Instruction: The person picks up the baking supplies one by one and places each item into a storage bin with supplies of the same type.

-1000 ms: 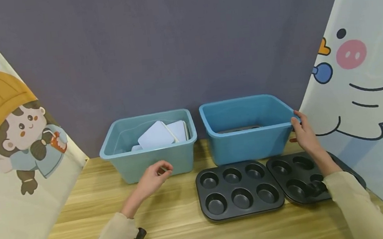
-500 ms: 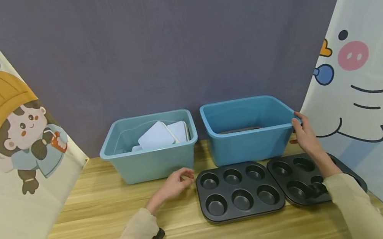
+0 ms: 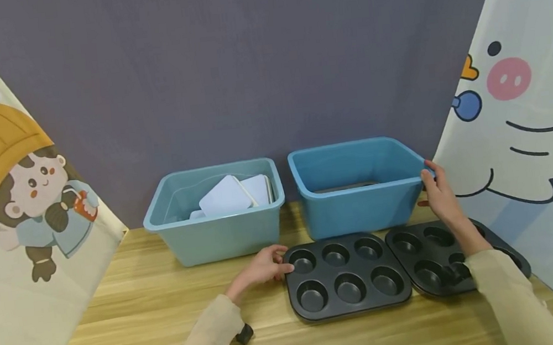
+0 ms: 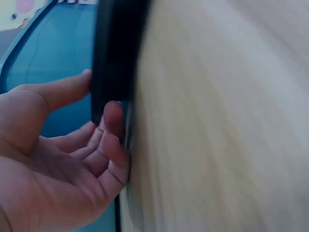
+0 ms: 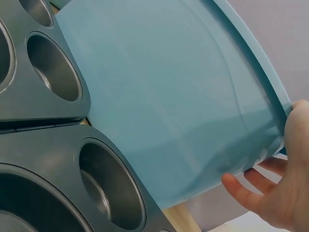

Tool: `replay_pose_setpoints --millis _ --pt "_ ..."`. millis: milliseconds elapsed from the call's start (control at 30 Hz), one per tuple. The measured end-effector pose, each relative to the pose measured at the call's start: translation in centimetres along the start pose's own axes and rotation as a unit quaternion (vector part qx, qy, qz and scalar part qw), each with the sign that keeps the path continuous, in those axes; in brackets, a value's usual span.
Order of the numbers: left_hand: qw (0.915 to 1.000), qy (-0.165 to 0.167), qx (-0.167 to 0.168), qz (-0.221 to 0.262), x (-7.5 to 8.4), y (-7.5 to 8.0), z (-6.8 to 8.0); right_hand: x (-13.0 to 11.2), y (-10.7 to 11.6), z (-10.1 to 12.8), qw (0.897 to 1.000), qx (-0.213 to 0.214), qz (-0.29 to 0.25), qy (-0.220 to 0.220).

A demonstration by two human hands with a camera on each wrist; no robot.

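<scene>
Hands braced on bin and baking tray

Wood-grain surface (image 3: pixel 145 318) carries everything, hemmed by cartoon-printed cloth panels at 9 and 3 o'clock. Two open plastic bins stand side by side at 12 o'clock: the pale blue bin (image 3: pixel 217 236) holds flat white lids, and the deeper blue bin (image 3: pixel 360 209) beside it shows only something flat and dark at its bottom. The right hand (image 3: pixel 435 190) hooks its fingers over that bin's right rim, likely to steady it. Just in front lie two black six-cup metal muffin trays; the left muffin tray (image 3: pixel 346 277) has its near-left corner pinched between the thumb and fingers of the left hand (image 3: pixel 263 268), while the right muffin tray (image 3: pixel 430 260) lies partly under the right forearm.
</scene>
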State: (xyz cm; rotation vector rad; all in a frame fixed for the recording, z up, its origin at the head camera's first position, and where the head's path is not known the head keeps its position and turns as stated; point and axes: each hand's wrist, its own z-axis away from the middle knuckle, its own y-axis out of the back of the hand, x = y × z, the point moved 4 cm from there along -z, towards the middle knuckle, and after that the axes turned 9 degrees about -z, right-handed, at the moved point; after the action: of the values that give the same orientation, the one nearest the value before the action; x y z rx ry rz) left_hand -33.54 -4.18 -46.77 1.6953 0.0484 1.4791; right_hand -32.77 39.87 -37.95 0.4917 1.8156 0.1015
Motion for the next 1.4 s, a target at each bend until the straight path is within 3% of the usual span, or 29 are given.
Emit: replay_pose_setpoints --millis 167,333,633,900,1167,1400 --pt "0.9971 0.047 -0.017 0.057 -0.3 -0.2 -0.4 -0.5 -0.3 -0.1 1.0 -0.005 -0.003 0.004" --pt "0.9898 0.065 -0.048 0.118 -0.5 -0.6 -0.2 -2.1 -0.7 1.0 1.0 -0.007 -0.012 -0.003" --pt "0.987 0.03 -0.043 0.152 0.2 -0.3 -0.2 -1.9 -0.5 1.1 1.0 0.002 -0.007 -0.005" --pt "0.9904 0.018 -0.006 0.137 1.2 0.1 -0.2 0.2 0.1 0.2 1.0 0.005 -0.004 -0.003" --pt "0.9957 -0.009 0.064 0.067 3.0 0.5 0.4 1.1 0.4 -0.1 1.0 0.017 -0.008 0.013" --pt "0.991 -0.043 0.126 0.012 4.4 0.6 1.2 1.2 0.1 -0.2 1.0 0.026 0.003 0.013"
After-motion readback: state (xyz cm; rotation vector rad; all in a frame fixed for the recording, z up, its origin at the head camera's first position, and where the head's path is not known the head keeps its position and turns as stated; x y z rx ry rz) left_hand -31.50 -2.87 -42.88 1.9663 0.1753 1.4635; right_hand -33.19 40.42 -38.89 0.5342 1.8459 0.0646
